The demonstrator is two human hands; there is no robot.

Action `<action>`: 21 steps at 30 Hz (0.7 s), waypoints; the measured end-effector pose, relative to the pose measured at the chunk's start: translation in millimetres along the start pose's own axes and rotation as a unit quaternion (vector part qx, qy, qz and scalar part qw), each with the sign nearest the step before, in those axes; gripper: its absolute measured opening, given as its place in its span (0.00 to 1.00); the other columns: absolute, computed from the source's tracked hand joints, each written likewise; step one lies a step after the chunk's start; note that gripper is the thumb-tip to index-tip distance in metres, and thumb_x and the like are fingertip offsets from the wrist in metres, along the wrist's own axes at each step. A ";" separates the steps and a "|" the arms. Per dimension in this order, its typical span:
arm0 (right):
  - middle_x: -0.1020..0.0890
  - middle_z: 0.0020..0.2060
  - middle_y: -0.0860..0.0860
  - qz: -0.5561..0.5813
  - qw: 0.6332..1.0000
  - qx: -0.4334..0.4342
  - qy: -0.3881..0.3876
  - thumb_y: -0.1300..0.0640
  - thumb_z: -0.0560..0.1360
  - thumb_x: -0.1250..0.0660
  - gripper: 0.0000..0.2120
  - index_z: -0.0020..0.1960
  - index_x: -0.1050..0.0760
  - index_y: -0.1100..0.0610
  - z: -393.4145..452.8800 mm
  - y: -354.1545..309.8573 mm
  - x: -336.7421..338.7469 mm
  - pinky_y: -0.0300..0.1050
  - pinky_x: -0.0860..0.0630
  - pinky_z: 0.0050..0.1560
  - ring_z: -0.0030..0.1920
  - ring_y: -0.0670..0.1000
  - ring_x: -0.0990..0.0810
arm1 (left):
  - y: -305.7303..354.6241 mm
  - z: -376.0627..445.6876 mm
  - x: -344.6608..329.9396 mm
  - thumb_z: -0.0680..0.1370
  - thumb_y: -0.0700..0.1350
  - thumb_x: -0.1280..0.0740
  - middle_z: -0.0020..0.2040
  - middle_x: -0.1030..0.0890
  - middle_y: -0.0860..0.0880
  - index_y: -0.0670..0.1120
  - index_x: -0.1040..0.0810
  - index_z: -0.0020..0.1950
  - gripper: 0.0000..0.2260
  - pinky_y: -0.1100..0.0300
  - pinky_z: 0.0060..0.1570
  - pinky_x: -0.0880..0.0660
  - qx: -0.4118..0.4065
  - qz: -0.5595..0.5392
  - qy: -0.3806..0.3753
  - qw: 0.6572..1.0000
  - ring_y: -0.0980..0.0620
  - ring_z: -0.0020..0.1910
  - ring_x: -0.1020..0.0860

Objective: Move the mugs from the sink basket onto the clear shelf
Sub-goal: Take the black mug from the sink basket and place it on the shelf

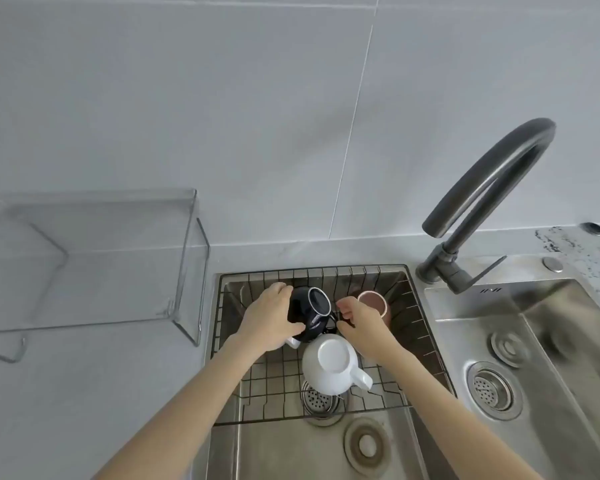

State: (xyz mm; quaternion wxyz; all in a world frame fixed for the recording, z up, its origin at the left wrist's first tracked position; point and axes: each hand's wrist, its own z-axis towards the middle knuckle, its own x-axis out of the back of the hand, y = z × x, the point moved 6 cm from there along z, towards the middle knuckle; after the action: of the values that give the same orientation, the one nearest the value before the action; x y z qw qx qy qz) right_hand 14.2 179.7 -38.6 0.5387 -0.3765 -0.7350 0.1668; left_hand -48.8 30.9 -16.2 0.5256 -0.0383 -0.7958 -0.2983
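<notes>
Head view: nearest in the sink basket (426, 344), a white mug (329, 363) sits upside down. Beyond it, left hand (269, 320) wraps the tilted black mug (310, 311); right hand (359, 318) pinches its handle. Farther right stands a pink mug (374, 303); clear shelf (94, 258) waits left.

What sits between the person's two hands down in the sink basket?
In the head view, an upturned dark navy mug lies between the left hand and right hand; the left hand grips it.

Shiny ceramic, brushed steel.
Glossy dark mug (309, 315), smooth white mug (329, 363), black wire basket (426, 337), transparent plastic shelf (94, 258), matt faucet (482, 188).
</notes>
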 end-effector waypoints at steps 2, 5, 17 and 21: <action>0.24 0.61 0.57 0.009 1.000 -0.015 0.003 0.63 0.75 0.40 0.19 0.65 0.34 0.59 8.4 7.7 -2.6 0.41 0.31 0.58 0.62 0.55 0.26 | -0.5 6.9 -7.9 0.70 0.50 0.31 0.74 0.38 0.45 0.43 0.42 0.72 0.35 0.51 0.67 0.34 0.009 -0.012 -0.012 1.000 0.46 0.71 0.37; 0.23 0.60 0.57 0.018 0.999 -0.035 -0.015 0.64 0.75 0.40 0.18 0.65 0.34 0.59 16.4 18.8 -13.5 0.43 0.30 0.58 0.60 0.55 0.25 | -3.6 13.7 -24.0 0.68 0.48 0.28 0.77 0.46 0.44 0.43 0.48 0.74 0.42 0.52 0.70 0.40 0.033 -0.037 -0.046 0.998 0.45 0.74 0.43; 0.20 0.57 0.58 0.021 0.997 -0.073 0.005 0.63 0.76 0.42 0.16 0.64 0.31 0.59 35.1 31.8 -27.1 0.48 0.27 0.57 0.57 0.58 0.23 | -12.0 31.9 -40.5 0.66 0.45 0.25 0.77 0.47 0.43 0.43 0.51 0.74 0.46 0.54 0.73 0.45 0.030 -0.055 -0.039 0.997 0.46 0.75 0.46; 0.18 0.53 0.59 0.014 0.998 -0.056 0.020 0.65 0.75 0.42 0.15 0.61 0.28 0.59 38.4 28.2 -33.0 0.48 0.27 0.53 0.54 0.58 0.22 | -13.5 32.4 -39.4 0.65 0.46 0.24 0.77 0.45 0.44 0.43 0.50 0.74 0.47 0.54 0.72 0.43 0.034 -0.057 -0.043 0.997 0.46 0.75 0.44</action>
State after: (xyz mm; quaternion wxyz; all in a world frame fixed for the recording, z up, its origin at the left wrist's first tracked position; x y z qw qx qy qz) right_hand -5.9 180.2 -92.9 0.5288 -0.4198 -0.7270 0.1253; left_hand -62.7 46.5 -64.6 0.4741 0.0117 -0.8281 -0.2988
